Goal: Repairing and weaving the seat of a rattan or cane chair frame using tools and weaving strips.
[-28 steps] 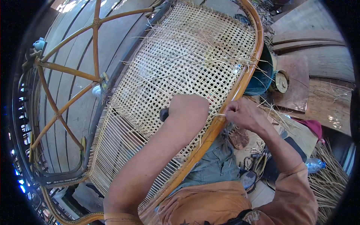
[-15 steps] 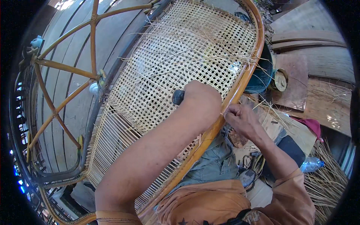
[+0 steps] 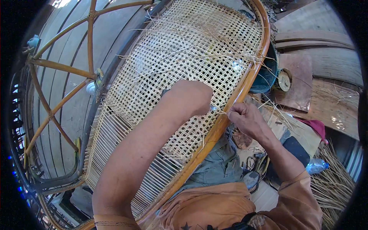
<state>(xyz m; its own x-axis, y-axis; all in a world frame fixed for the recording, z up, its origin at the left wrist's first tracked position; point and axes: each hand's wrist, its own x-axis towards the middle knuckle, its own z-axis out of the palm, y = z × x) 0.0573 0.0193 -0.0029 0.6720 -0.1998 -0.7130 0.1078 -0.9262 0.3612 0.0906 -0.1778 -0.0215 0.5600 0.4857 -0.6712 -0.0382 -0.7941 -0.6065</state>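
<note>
A woven cane panel in an open mesh lies across my lap, set in a curved, glossy brown rattan frame. Over its middle, my left hand is closed round a black-handled tool. Its thin metal shaft points toward the frame's right rail; the exact kind of tool cannot be made out. Just outside that rail, my right hand pinches a pale cane strand near the metal tip. Loose strand ends stick up from the weave.
A bare bent-rattan frame stands at the left over slatted boards. Right of the panel are a dark green bucket, an opened tin can, wooden boards, a plastic bottle and a bundle of cane strips.
My left hand has drawn back to the left with the tool, and its metal shaft now shows near the rail. My right hand has stayed almost in place.
</note>
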